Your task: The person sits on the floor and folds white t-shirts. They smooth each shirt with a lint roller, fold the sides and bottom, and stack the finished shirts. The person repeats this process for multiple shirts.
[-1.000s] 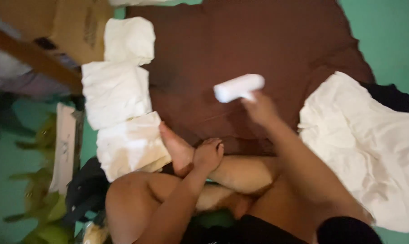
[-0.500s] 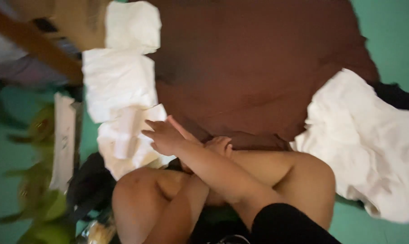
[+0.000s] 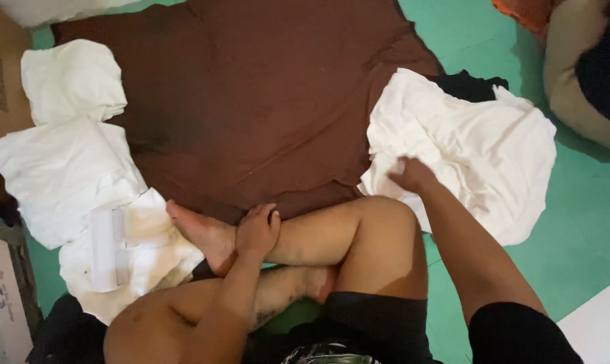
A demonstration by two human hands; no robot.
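Scene: person seated cross-legged on a green floor (image 3: 588, 222), a brown cloth (image 3: 251, 101) spread flat ahead.

Right hand (image 3: 412, 176): arm stretched forward and right past the raised knee, wrist bent down, fingers curled into the near left edge of the crumpled white garment (image 3: 473, 148), pinching a fold. That garment lies heaped at right, partly on the brown cloth, partly on the floor, over something black at its far edge.

Left hand (image 3: 256, 230): forearm runs up from the lap, palm down on the shin just above the ankle, fingers loosely wrapped over the leg, holding no item.

Left side: folded white cloths (image 3: 62, 135) laid in a line from far to near; on the nearest one rests a white lint roller (image 3: 108, 248), lying flat, well apart from both hands.

Risks, as judged:
- A single-point pinch may drag the garment in a bunch, so it lands tangled rather than spread.
- The pull could wrinkle or shift the brown cloth beneath it.
- The bare foot (image 3: 200, 232) touches the nearest folded cloth and could disturb it if the legs move.
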